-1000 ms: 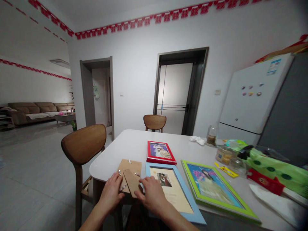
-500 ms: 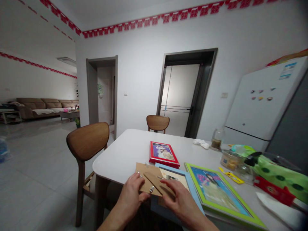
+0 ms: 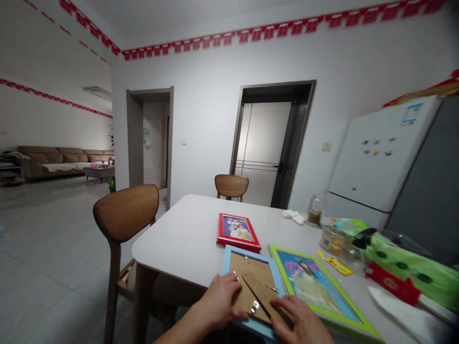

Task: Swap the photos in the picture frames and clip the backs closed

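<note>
A brown backing board (image 3: 258, 275) with metal clips and a fold-out stand lies inside the light blue picture frame (image 3: 228, 260), at the table's near edge. My left hand (image 3: 223, 300) grips the board's left side, fingers on top and thumb at the lower edge. On the lower right, my right hand (image 3: 299, 317) has its fingers closed about the board near the stand; its palm side is hidden. A lime green picture frame (image 3: 322, 282) with a photo lies to the right. Beyond the blue frame rests a red picture frame (image 3: 238, 231) with another photo.
On the right of the white table (image 3: 186, 234) stand a glass jar (image 3: 315, 212), a clear food tub (image 3: 333, 239), a yellow cutter (image 3: 339, 265), a red box (image 3: 392, 284) and a green bag (image 3: 409, 263). White tissue (image 3: 293, 216) lies farther back. A wooden chair (image 3: 127, 215) stands at the left.
The backing board has moved down and right, from above the blue frame into its opening, both hands moving with it. The camera view has shifted slightly.
</note>
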The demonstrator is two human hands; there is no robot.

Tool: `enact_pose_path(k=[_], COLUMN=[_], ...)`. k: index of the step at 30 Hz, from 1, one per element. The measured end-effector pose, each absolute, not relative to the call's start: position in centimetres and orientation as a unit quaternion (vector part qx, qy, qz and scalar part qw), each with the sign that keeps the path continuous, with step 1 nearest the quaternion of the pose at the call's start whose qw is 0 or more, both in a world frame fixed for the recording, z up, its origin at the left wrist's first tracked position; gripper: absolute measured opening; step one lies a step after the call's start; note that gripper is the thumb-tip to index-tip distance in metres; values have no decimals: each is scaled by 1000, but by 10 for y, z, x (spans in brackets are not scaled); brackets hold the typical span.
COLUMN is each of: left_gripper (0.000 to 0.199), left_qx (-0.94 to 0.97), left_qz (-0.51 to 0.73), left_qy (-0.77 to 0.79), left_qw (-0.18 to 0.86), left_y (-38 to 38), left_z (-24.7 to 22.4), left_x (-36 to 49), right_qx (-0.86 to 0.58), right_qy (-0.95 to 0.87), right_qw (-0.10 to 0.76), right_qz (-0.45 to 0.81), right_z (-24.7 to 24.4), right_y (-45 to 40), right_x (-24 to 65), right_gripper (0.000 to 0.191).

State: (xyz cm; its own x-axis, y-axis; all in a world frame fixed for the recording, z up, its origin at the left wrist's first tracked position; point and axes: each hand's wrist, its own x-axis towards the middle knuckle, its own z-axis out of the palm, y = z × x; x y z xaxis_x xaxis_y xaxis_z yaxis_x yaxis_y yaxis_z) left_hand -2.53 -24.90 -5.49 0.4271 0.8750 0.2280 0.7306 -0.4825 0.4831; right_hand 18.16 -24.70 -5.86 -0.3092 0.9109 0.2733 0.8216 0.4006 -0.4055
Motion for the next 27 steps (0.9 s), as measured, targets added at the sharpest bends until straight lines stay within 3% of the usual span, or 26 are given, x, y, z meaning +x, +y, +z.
enact_pose_path(k=[9,16,27], left_gripper=[61,40,30], left_qx=[834,812,802], left_qz=[193,210,240], left_qy=[493,533,532], left_qw=[157,112,126], left_y=[-258,-274,-275], left_z=[-73,-69,-66], left_x=[-45,-64,-65], right_qx=[-528,-483,-361], right_qy=[-816,-840,-916], right_qw=[230,241,165], right_qz=[57,55,55], right_z=[-75,-77,-65], right_y=[-235,-236,-240], right_x=[168,145,129], right_gripper=[30,27,28])
